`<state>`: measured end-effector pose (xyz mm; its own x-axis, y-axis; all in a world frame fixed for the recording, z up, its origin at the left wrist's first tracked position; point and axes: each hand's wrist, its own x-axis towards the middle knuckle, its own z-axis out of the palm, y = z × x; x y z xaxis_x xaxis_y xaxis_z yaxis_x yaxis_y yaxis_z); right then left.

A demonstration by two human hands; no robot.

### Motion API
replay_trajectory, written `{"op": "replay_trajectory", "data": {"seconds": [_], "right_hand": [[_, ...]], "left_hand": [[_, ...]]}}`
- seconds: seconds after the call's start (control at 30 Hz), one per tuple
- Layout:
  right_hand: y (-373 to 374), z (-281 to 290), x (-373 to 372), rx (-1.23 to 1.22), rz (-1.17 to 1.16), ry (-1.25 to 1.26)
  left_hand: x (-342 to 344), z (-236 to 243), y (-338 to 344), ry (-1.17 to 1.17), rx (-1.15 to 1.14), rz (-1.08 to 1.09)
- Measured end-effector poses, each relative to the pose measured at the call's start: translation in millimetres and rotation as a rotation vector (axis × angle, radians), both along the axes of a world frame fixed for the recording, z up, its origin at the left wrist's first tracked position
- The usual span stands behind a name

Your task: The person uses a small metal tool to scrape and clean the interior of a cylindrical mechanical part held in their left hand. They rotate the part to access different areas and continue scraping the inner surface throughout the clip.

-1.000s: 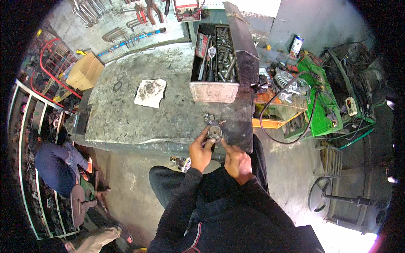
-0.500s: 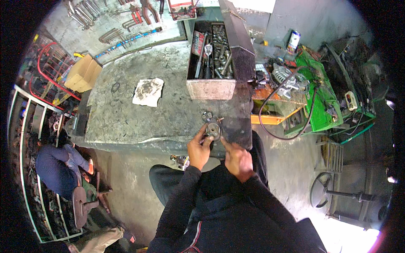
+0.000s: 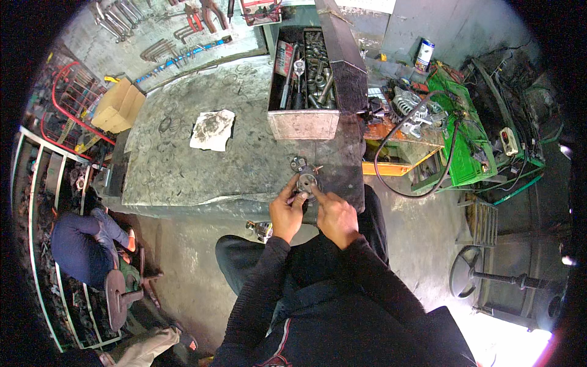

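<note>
A small round grey metal part [image 3: 306, 181] with a centre hole is at the near edge of the workbench [image 3: 177, 165]. My left hand [image 3: 285, 214] grips its side between thumb and forefinger. The forefinger of my right hand [image 3: 337, 218] is stretched out and touches the part's right face; that hand's other fingers are curled, with no object showing in them. Just beyond the part lies a small dark metal piece with holes [image 3: 298, 163]. Beside it is a small brassy pin-like piece [image 3: 317, 168].
An opened metal toolbox [image 3: 302, 125] with sockets and ratchets stands beyond my hands. A stained white cloth [image 3: 213, 130] lies to its left. On the right are an orange-edged stand [image 3: 385, 168] and a green metal housing [image 3: 458, 156] with a looping cable. Another person [image 3: 79, 248] sits at left.
My right hand has moved up and left, bringing its forefinger onto the round part. My left hand keeps its hold. The view has shifted slightly.
</note>
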<state>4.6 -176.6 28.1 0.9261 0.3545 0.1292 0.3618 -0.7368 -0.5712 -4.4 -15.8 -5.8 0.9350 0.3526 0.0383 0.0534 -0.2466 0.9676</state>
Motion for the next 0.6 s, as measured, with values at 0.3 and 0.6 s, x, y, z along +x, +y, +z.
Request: {"op": "replay_trajectory", "data": {"seconds": [0.3, 0.6], "right_hand": [[10, 1, 5, 0.018, -0.007, -0.03], [4, 5, 3, 0.01, 0.0, -0.003]], "left_hand": [[-2, 9, 3, 0.033, 0.038, -0.009], [-1, 6, -1, 0.031, -0.08, 0.007]]}}
